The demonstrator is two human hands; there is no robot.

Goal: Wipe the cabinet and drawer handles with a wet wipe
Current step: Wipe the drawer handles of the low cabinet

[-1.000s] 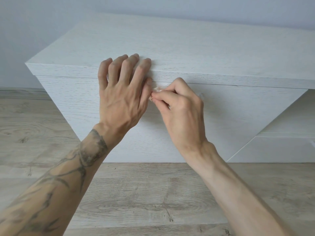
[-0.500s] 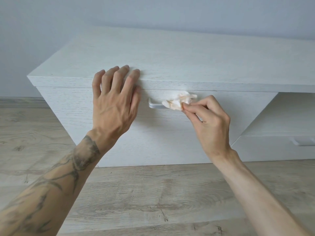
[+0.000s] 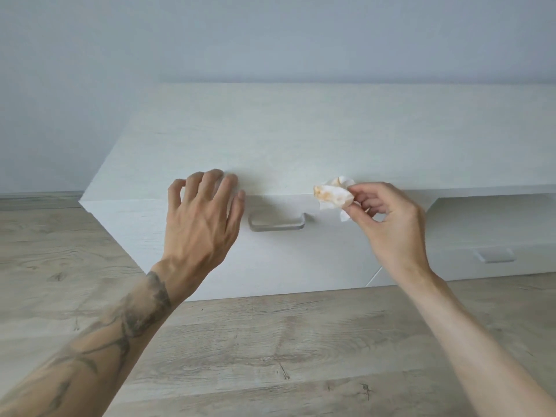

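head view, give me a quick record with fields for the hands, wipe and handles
left hand: fingers spread at the front edge of the white wood-grain cabinet, holding nothing
right hand: pinches crumpled white wet wipe with orange-brown stains
wipe position: up and right of the silver metal bar handle, not touching it
other handle: smaller silver handle low on the far right, untouched

A pale wood-grain plank floor (image 3: 270, 341) carries a low white cabinet (image 3: 301, 139), set against the grey-blue wall (image 3: 270, 40), with a broad flat top, a drawer front (image 3: 301, 260) bearing a silver bar handle (image 3: 276, 225) just under the top's edge, and to the right a lower drawer (image 3: 451, 261) with a second handle (image 3: 493, 254).
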